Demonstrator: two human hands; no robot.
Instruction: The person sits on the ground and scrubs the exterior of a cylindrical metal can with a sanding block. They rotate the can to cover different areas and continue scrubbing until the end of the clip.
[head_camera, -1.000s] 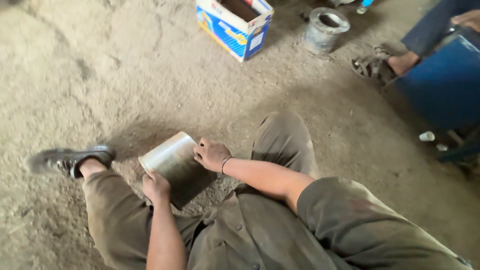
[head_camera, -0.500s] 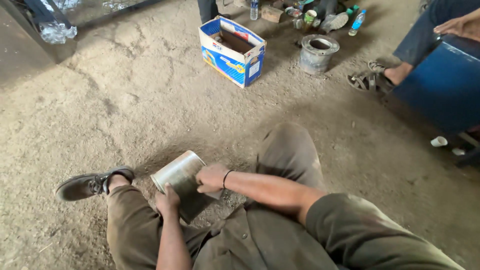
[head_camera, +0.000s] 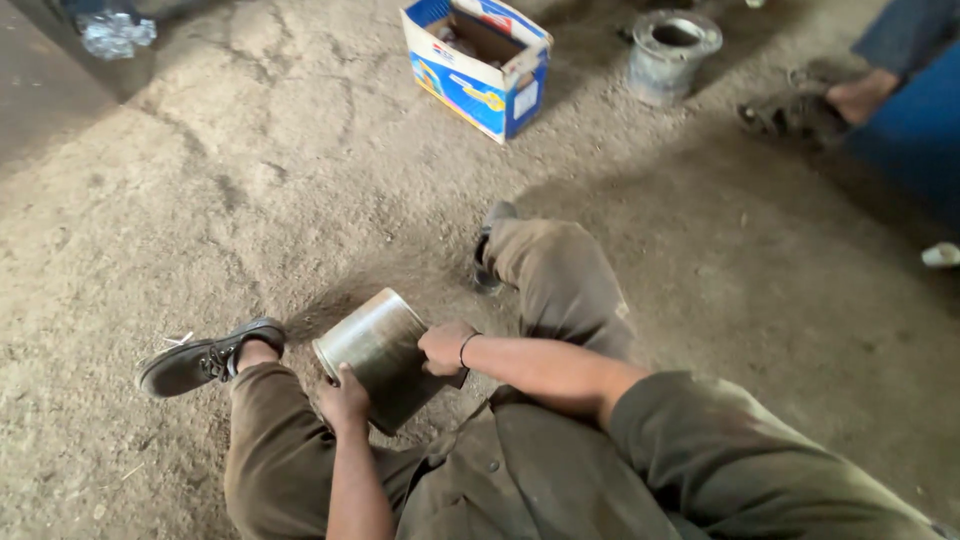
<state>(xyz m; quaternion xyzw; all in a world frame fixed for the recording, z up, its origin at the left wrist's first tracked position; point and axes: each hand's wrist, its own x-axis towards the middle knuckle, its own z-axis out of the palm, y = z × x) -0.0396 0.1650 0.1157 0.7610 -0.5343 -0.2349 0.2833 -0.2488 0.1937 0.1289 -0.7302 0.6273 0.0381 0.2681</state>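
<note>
A shiny metal cylinder lies tilted on the dirt floor between my legs, its open end pointing up and left. My left hand grips its lower left side, with the thumb near the rim. My right hand presses against its right side, fingers curled on the metal; a thin band circles that wrist. Both hands touch the cylinder. My knees in olive trousers frame it.
My black shoe rests to the left. A blue and white cardboard box stands open at the top, with a grey metal sleeve beside it. Another person's sandalled foot and a blue object lie at the upper right.
The view has shifted, so the box and the metal sleeve sit nearer the top. My hands have stayed on the cylinder with little change in their grip.
</note>
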